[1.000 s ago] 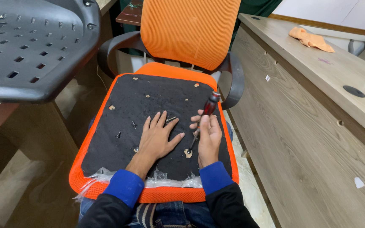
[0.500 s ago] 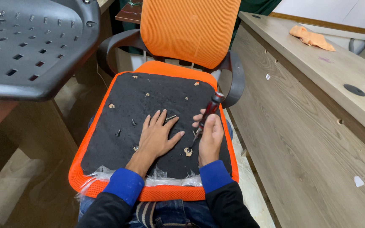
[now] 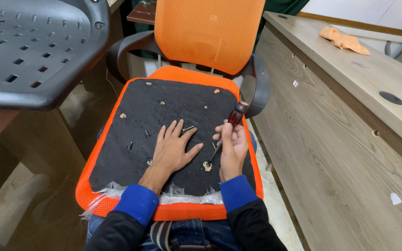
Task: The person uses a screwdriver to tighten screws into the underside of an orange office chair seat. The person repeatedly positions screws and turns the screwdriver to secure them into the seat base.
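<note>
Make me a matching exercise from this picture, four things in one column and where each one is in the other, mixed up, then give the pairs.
Things:
1. screwdriver
2. left hand
3. orange cloth
4. grey perforated seat shell

Places:
A. lying on the wooden counter at upper right
B. resting on the table at upper left
C. held in the right hand, tip down on the black seat pad
D. pressed flat, fingers spread, on the black seat pad

Pairs: 1-C, 2-D, 3-A, 4-B
</note>
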